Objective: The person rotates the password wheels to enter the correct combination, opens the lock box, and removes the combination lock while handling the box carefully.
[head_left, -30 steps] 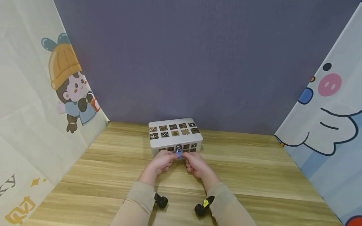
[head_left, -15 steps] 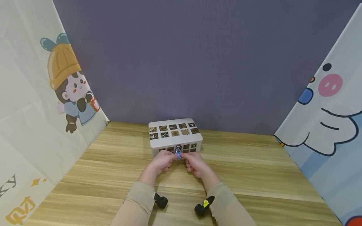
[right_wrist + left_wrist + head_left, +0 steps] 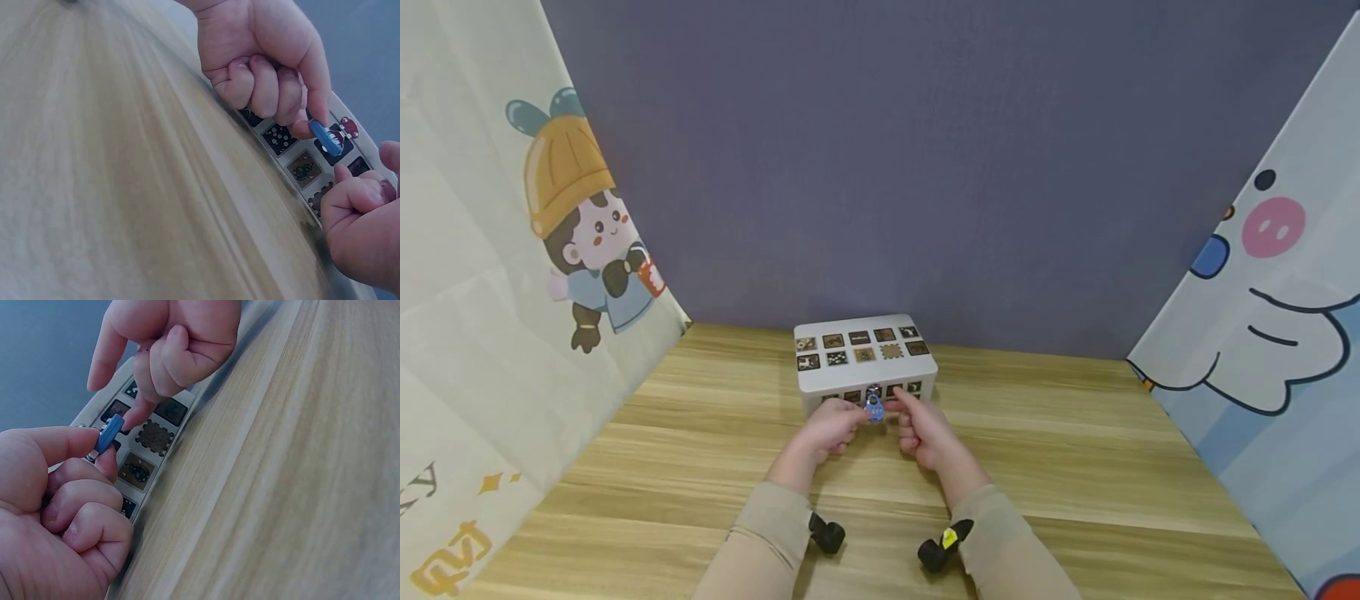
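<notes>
A white box (image 3: 850, 377) with small printed pictures stands at the back of the table. At its front clasp (image 3: 348, 129) is a small blue padlock (image 3: 875, 409) with number wheels. My left hand (image 3: 829, 427) pinches the padlock's side between thumb and index finger, its other fingers folded in. To the right of the padlock is my right hand (image 3: 927, 431), thumb and index finger spread apart. Its index fingertip lies close to the padlock (image 3: 110, 434), with a slight gap in the right wrist view. The remaining right-hand fingers are curled and hold nothing.
The wooden table (image 3: 1045, 467) runs under both forearms. A dark blue-grey panel (image 3: 880, 167) rises behind the box. Printed cloth walls (image 3: 460, 250) flank the table on both sides. Each wrist carries a small black camera (image 3: 827, 534).
My right hand has let go of the padlock's right side, its thumb and index finger spreading and moving slightly right. The left hand keeps its pinch, and the box stays put.
</notes>
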`<state>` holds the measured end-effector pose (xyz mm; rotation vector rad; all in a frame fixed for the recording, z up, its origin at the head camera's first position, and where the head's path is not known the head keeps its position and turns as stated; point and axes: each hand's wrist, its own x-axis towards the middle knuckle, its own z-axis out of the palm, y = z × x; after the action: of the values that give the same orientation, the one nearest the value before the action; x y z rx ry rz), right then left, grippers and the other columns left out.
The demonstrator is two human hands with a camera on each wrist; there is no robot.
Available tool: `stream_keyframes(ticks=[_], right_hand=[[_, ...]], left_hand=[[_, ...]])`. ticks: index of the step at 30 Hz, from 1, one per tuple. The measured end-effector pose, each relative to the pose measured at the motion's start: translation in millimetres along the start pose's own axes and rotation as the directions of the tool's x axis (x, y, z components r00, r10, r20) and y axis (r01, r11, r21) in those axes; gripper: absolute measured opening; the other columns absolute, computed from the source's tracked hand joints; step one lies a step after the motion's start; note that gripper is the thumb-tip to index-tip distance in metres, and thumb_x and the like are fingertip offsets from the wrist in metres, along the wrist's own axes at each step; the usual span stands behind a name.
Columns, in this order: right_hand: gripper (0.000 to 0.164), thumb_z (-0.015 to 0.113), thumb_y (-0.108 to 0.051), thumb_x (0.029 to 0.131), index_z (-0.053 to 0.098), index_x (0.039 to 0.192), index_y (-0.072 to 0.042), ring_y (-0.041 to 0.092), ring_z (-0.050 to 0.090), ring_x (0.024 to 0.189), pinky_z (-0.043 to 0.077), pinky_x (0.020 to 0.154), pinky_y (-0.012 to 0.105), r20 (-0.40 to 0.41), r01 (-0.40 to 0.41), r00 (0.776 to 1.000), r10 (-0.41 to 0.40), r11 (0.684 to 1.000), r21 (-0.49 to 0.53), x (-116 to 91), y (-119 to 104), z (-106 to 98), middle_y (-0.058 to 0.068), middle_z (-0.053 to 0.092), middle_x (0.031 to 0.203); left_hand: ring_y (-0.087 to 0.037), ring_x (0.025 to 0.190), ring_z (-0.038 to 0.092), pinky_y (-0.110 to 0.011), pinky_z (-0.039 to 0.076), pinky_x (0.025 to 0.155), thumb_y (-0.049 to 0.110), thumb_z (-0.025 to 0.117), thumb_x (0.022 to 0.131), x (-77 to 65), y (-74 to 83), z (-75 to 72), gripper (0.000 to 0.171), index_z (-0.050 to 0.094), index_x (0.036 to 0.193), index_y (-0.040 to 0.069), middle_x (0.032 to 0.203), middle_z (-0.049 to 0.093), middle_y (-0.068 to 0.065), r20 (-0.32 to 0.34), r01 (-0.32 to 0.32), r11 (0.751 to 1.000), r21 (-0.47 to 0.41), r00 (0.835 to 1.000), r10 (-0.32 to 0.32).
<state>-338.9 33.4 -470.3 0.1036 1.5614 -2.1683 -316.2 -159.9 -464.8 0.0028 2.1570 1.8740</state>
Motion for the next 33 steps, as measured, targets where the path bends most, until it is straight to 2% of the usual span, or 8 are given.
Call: stream_keyframes(ticks=[3,7,19,25,33], right_hand=[[0.056,0.060,-0.041,0.101,0.052,0.129,0.008,0.000,0.026,0.043,0.021,0.039,0.015,-0.001,0.008,1.000,-0.008,0.999,0.041,0.3,-1.7,-2.2,-0.013,0.032,0.057],[0.060,0.062,-0.041,0.100,0.050,0.131,0.009,0.000,0.028,0.042,0.021,0.038,0.014,0.000,0.010,1.000,-0.010,0.997,0.073,0.0,-2.7,-4.9,-0.013,0.032,0.056],[0.060,0.063,-0.040,0.099,0.051,0.132,0.009,0.000,0.026,0.044,0.020,0.040,0.015,0.017,-0.002,1.000,0.002,0.999,0.034,-2.5,-4.0,-6.7,-0.014,0.032,0.057],[0.046,0.063,-0.037,0.100,0.057,0.121,0.004,0.000,0.027,0.043,0.020,0.040,0.015,0.059,-0.032,0.998,0.032,0.999,0.009,-1.0,-0.6,-5.1,-0.013,0.033,0.056],[0.019,0.065,-0.025,0.099,0.068,0.095,-0.007,0.001,0.025,0.043,0.019,0.040,0.015,0.077,-0.001,0.997,0.004,0.999,-0.033,-1.1,3.7,-2.4,-0.012,0.032,0.054]], left_hand=[[-0.006,0.044,0.029,-0.019,0.026,0.039,0.019,0.064,0.097,0.8,-0.7,-0.1,0.026,0.068,0.102,-0.006,0.053,0.035,0.008,0.002,0.003,1.000,-0.002,1.000,-0.003],[-0.006,0.044,0.029,-0.019,0.026,0.039,0.019,0.065,0.097,1.4,-1.8,-0.1,0.026,0.068,0.103,-0.006,0.053,0.035,0.008,0.001,0.006,1.000,-0.006,1.000,-0.006],[-0.006,0.043,0.028,-0.020,0.026,0.039,0.020,0.063,0.098,0.8,-1.1,0.4,0.027,0.066,0.101,-0.007,0.053,0.034,0.008,0.016,0.002,1.000,-0.013,1.000,-0.002],[-0.007,0.044,0.029,-0.020,0.026,0.039,0.019,0.063,0.098,-0.7,0.3,0.9,0.025,0.068,0.104,-0.005,0.054,0.035,0.008,0.013,0.006,1.000,-0.013,1.000,-0.006],[-0.007,0.044,0.028,-0.021,0.026,0.039,0.019,0.063,0.097,0.4,-0.9,1.7,0.025,0.064,0.098,-0.006,0.054,0.034,0.008,0.015,0.010,1.000,-0.020,1.000,-0.010]])
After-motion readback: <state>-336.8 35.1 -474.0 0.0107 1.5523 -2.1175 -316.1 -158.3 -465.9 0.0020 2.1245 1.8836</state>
